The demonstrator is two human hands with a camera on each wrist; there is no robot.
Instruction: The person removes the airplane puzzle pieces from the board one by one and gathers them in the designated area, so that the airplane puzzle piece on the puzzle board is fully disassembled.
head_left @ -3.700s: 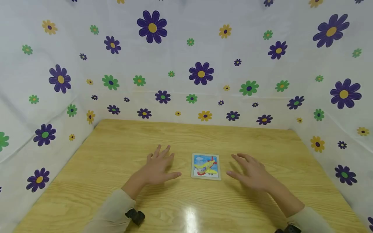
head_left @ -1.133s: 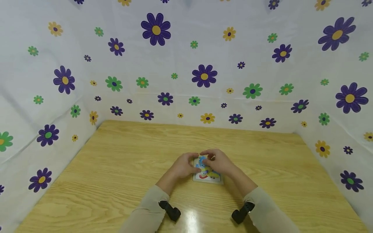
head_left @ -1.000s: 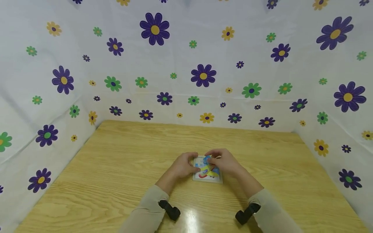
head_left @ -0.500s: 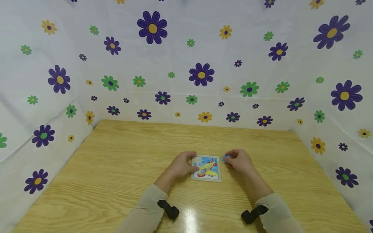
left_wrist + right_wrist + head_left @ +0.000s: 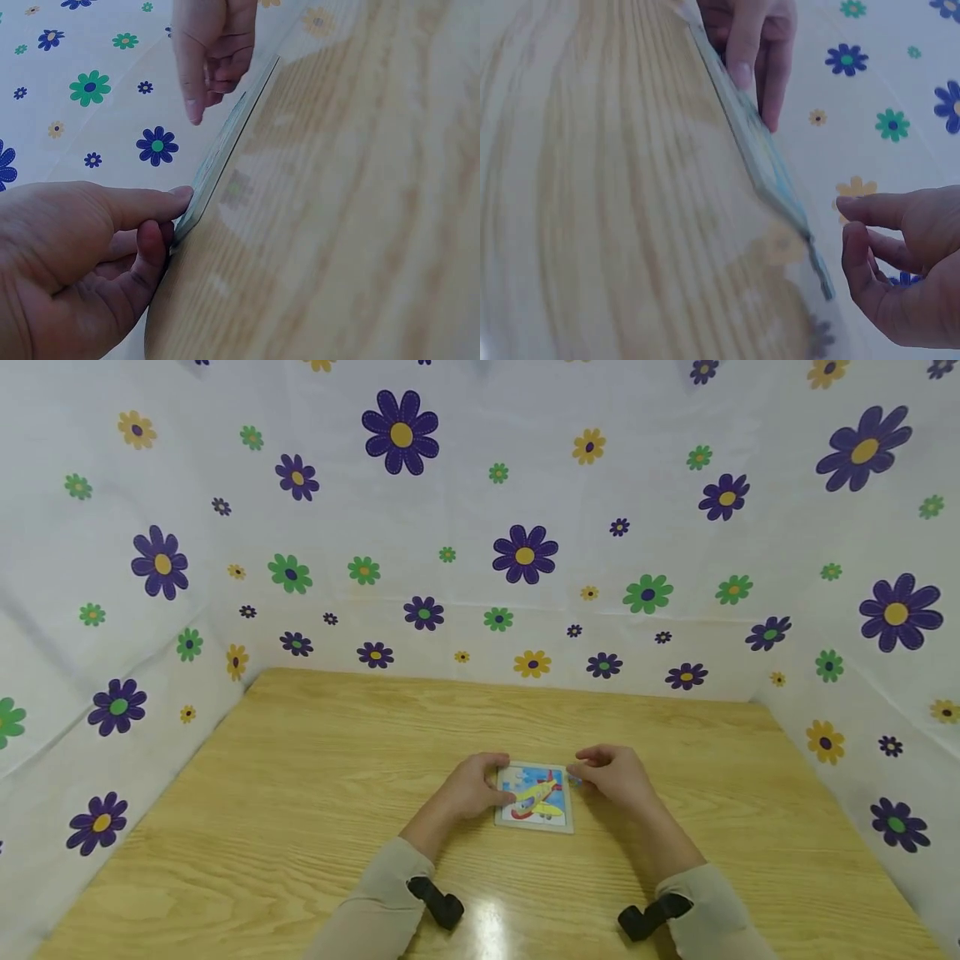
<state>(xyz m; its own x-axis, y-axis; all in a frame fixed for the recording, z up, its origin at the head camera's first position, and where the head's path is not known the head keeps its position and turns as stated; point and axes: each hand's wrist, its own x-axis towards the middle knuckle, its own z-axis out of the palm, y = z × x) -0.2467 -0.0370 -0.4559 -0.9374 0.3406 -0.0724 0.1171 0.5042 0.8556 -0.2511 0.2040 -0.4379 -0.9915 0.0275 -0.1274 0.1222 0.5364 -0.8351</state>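
We see the left hand [image 5: 471, 787] pinching the airplane puzzle [image 5: 536, 797] by its closest edge; puzzle sits between both hands. Right hand [image 5: 617, 774] loosely curled, thumb and fingertips apart, just off the loose piece [image 5: 822, 271] beside the puzzle.

Your head view is evenly, softly lit, with white glare on the near side of the table [image 5: 360, 727] and a faint shadow beside your right arm [image 5: 666, 835]. Your wrist views look dimmer and hazy; the table mirrors the flowered cloth [image 5: 45, 109], its grain perhaps slightly out of focus.
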